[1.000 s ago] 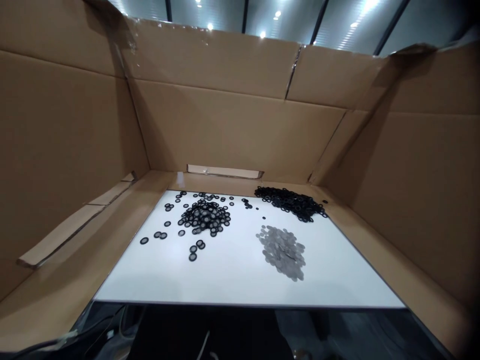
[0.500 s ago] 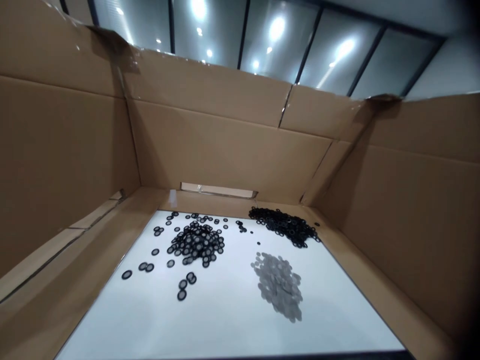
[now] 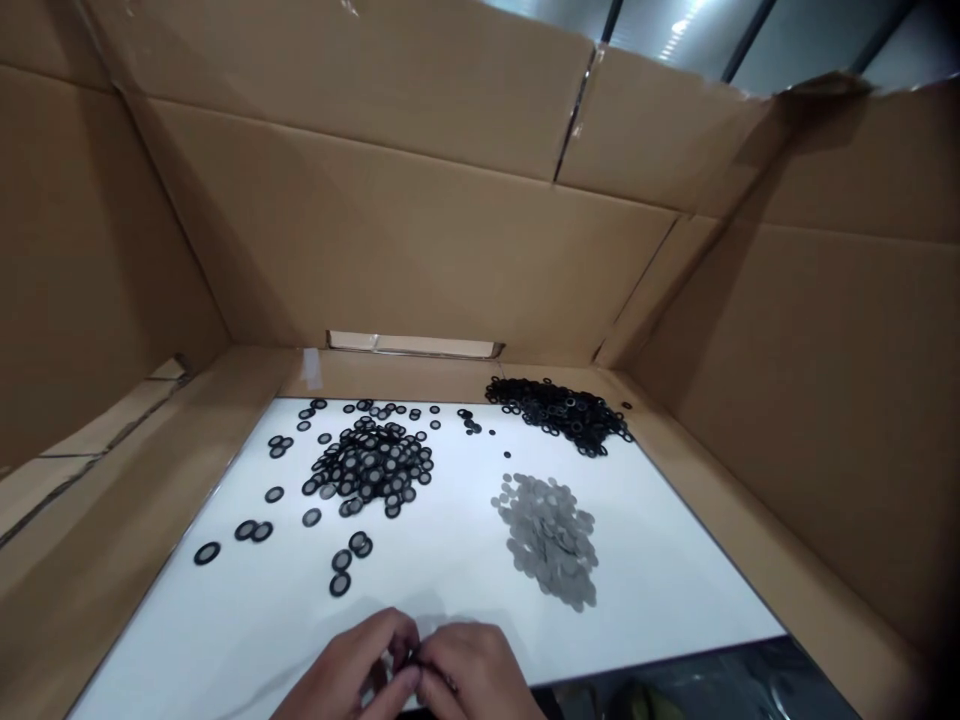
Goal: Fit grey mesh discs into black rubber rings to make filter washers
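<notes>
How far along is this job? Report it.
Apparently done: the rings with grey centres, heaped and scattered. In hand: left hand and right hand meet, seemingly pinching something too small to identify. Apparently left: sizeable heaps of plain black rings and loose grey discs.

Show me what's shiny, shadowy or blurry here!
In the head view: a streak of glare on the ceiling; soft shadows on the white board by the left hand and right hand; darkness in the top right corner; black rings blurring together.
</notes>
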Motion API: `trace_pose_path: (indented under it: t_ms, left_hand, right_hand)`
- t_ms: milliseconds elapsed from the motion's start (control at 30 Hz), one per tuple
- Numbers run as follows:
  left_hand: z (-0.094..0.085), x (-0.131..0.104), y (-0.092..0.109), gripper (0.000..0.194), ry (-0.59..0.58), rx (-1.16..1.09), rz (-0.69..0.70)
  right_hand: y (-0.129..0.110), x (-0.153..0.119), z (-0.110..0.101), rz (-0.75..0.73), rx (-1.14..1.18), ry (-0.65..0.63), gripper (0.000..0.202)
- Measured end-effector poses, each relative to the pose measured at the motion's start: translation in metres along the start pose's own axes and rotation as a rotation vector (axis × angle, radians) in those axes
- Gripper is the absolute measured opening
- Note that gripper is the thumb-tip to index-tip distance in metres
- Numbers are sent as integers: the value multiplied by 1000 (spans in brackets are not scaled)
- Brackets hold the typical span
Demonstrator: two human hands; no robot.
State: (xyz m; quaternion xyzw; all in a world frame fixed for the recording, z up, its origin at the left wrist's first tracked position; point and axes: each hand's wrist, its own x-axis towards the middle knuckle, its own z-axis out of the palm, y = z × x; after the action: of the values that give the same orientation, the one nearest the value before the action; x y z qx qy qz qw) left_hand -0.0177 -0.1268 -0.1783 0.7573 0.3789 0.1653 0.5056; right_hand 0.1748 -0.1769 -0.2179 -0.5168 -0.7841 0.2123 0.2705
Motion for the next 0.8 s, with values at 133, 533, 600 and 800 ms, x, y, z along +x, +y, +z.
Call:
trace_pose_path:
  t_ms: [133,533,600,800]
  left_hand:
    - [2,12,-14,13,-79,-117,-10]
    - [10,23,-41,32,101,-348,-47]
    - [8,27,-43,31,90,-333,-24]
    - [13,31,-43,36,120,-300,4]
  right_hand:
    - [-3,5,-12,49,17,4,28]
    - [81,-59,-78,412,-600,302,23]
    - [83,-58,-79,426,-600,282,23]
    - [80,-49,-76,418,-553,329,22]
